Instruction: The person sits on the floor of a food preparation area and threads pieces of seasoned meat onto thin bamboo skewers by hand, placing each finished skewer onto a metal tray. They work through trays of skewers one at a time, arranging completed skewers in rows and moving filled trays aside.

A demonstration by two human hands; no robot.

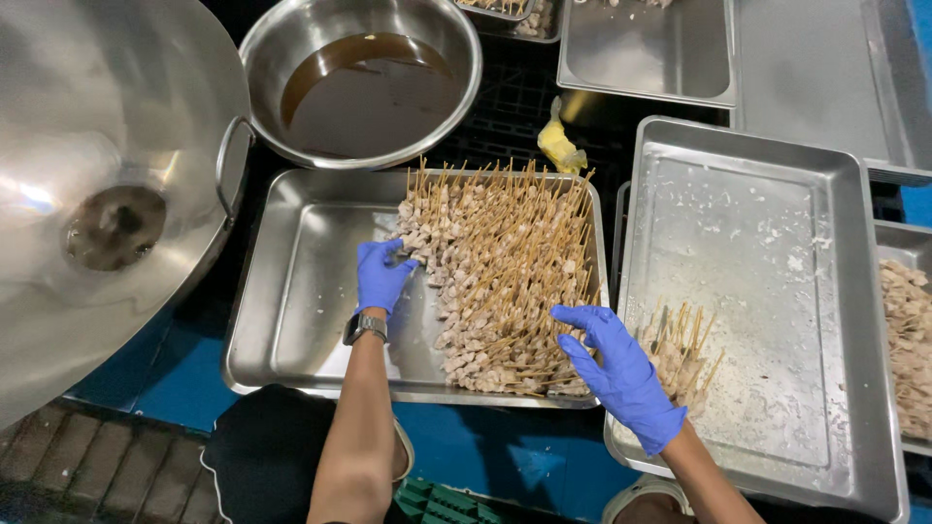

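Skewers point(500, 281) of pale meat cubes on thin wooden sticks are lying piled in the right half of a steel tray point(291, 291), sticks fanning up and to the right, some reaching over the tray's far rim. Left hand point(381, 276), in a blue glove with a wristwatch point(364, 327) at the wrist, is resting at the left edge of the pile, fingers curled and touching the outermost meat pieces; whether it is gripping 1 of them cannot be told. Right hand point(621, 374), also blue-gloved, is lying open with fingers spread, fingertips touching the stick ends at the pile's lower right corner, holding nothing. Just beside that hand, a small bunch of skewers point(680, 354) is sitting in a second steel tray point(777, 194), whose floor is showing white smears. Beyond the first tray, a round steel bowl point(359, 82) is holding brown liquid. A large inverted steel lid point(107, 194) is filling the left side of the view. A yellow crumpled object point(559, 146) is lying between the 2 trays at the far end. At the right edge, another tray is holding raw meat pieces point(908, 340).
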